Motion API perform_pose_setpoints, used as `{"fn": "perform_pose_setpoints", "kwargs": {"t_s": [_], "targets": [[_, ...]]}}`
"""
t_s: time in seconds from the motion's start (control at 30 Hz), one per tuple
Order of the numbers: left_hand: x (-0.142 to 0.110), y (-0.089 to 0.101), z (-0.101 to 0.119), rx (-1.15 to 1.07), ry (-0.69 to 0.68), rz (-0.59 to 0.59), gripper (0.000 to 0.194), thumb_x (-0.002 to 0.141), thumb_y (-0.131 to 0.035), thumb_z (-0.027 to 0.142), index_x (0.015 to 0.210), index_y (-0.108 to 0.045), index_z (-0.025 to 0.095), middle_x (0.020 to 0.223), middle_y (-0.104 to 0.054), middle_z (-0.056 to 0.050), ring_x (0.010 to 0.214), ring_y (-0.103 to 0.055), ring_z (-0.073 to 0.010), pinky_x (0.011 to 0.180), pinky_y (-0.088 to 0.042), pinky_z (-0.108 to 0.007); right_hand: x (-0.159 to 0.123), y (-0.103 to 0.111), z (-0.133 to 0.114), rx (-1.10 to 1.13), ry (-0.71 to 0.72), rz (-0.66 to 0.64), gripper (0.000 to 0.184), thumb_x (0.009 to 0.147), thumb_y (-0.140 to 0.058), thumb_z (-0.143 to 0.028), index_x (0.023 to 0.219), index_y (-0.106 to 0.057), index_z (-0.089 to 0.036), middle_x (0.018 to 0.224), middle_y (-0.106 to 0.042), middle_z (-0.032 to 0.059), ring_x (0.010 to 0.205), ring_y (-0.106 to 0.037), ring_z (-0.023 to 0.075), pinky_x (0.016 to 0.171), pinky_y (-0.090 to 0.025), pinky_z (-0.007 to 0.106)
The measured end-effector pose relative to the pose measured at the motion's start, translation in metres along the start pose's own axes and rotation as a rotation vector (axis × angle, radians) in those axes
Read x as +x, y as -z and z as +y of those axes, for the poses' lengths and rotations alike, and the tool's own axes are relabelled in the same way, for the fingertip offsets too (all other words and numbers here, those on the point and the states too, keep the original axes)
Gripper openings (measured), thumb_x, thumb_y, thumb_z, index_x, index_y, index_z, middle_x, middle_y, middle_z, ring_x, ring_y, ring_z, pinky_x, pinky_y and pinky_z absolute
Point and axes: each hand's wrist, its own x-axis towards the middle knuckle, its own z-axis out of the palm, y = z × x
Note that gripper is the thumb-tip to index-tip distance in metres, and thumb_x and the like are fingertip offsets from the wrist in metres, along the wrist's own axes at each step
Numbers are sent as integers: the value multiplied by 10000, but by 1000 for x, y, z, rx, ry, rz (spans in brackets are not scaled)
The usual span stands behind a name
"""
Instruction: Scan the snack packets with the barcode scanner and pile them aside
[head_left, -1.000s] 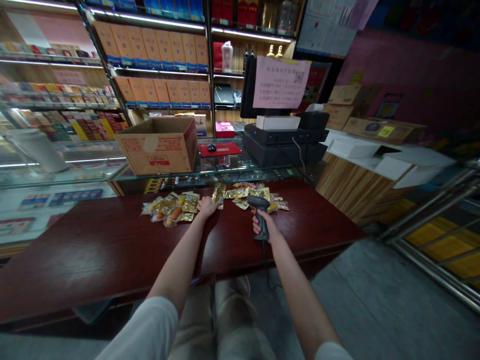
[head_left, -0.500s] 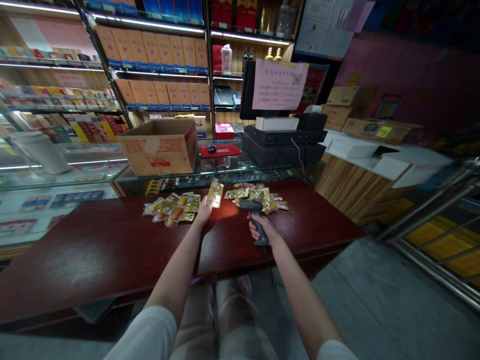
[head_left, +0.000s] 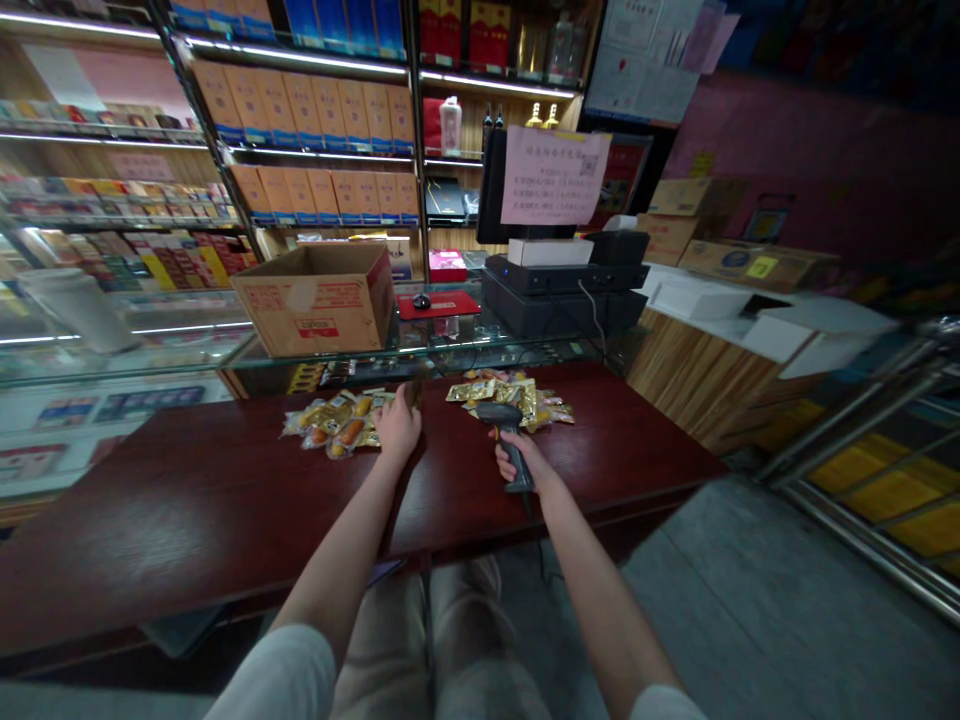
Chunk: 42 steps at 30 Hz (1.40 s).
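My left hand (head_left: 397,425) holds a gold foil snack packet (head_left: 412,392) upright, turned edge-on so that only its thin side shows. It sits just right of a heap of gold and clear snack packets (head_left: 335,426) on a dark red wooden counter (head_left: 225,480). My right hand (head_left: 514,455) grips the handle of a black corded handheld barcode scanner (head_left: 504,430). The scanner head is close to a second heap of gold packets (head_left: 506,398), just in front of it.
Behind the counter stand a glass display case (head_left: 150,345), a cardboard box (head_left: 311,305), a red mat with a computer mouse (head_left: 437,305) and a black cash register (head_left: 562,305). Shelves of boxed goods rise behind. A metal railing (head_left: 862,420) runs along the right.
My left hand has turned the gold packet from face-on to edge-on and lowered slightly. The scanner has stayed close to the right heap, with its head turned slightly.
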Motion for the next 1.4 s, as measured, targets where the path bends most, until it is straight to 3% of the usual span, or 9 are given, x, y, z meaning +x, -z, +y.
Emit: {"fn": "perform_pose_setpoints", "kwargs": {"t_s": [0.17,0.27,0.4,0.7,0.9,1.03,1.13,1.27,1.4], "targets": [[-8,32,-23,359,78,91,577,927,-409,254,1498,-431,178,1477,-456,-230,1387,-373,-407,1131,-198,-585,2,1,0,-11,2,-2,373,768,-712,-445,988,-547,-193,525,-501,-104,320,-367,57,335,-288,195],[-7,43,-30,441,-46,6,553,940,-360,212,1483,-462,183,1576,-353,-182,1483,-247,-337,1196,-92,-537,2,1,1,-15,1,6,386,757,-720,-450,989,-553,-191,523,-502,-101,319,-363,57,330,-294,196],[-6,42,-29,418,-194,-261,476,967,-374,314,1411,-544,277,1535,-460,-88,1475,-294,-261,1212,-129,-475,1,1,3,5,28,31,377,753,-724,-443,984,-549,-202,530,-505,-99,321,-374,61,332,-304,198],[-1,32,-38,580,-11,-168,500,931,-429,356,1314,-609,90,1480,-472,-251,1447,-312,-406,1179,-39,-612,-15,33,-28,-29,52,177,320,763,-731,-418,889,-519,-213,524,-496,-92,326,-375,63,321,-292,200],[24,-4,2,293,-215,-166,530,927,-452,314,1409,-507,100,1565,-371,-216,1493,-253,-326,1218,-77,-512,-20,48,-30,-12,38,144,349,758,-724,-434,946,-532,-212,515,-483,-101,310,-339,56,310,-270,195],[55,-38,41,-30,-256,-396,564,950,-434,357,1469,-426,135,1520,-456,-162,1390,-441,-239,1141,-320,-368,-17,52,-26,5,54,159,372,755,-725,-444,967,-526,-212,513,-481,-103,310,-348,61,306,-262,194],[70,-56,58,-80,-230,-488,574,913,-513,370,1453,-456,185,1448,-541,-151,1349,-485,-268,1089,-370,-407,-16,56,-24,27,73,168,376,753,-725,-457,951,-518,-214,513,-487,-101,307,-351,60,308,-253,193],[75,-58,61,8,-178,-527,605,809,-643,492,1349,-565,230,1393,-556,-179,1310,-484,-381,1022,-396,-510,-13,58,-22,22,87,172,373,743,-734,-469,896,-507,-216,507,-493,-97,307,-355,60,308,-266,196],[62,-44,54,90,-225,-476,531,756,-696,556,1159,-642,215,1301,-584,-175,1244,-504,-372,976,-422,-451,-12,57,-23,0,90,170,370,744,-735,-476,875,-507,-216,504,-495,-94,309,-354,59,310,-284,196]]}}
